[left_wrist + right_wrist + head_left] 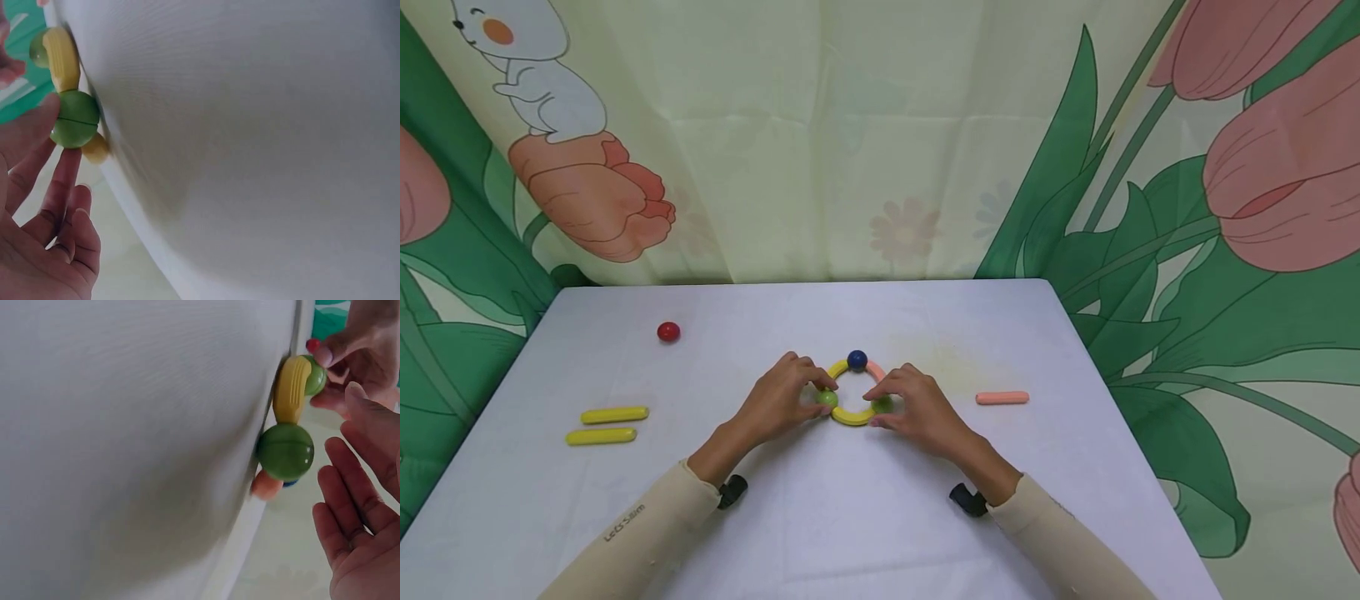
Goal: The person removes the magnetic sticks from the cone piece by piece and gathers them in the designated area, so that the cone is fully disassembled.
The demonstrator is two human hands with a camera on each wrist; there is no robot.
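A ring of curved sticks and balls lies at the middle of the table. In the head view it has a blue ball [857, 360] at the far side, a pink curved stick [875, 369] at far right and a yellow curved stick [852, 417] at the near side. My left hand [784, 395] pinches the left green ball [76, 119] between thumb and fingers. Beside the right green ball [285, 452] is my right hand [922, 408]; the right wrist view shows its fingers spread and apart from that ball.
Two straight yellow sticks [614, 414] lie on the left of the white table [865, 517]. A red ball [668, 332] sits toward the far left. On the right lies a straight pink stick [1002, 398]. A printed curtain [850, 167] hangs behind the table.
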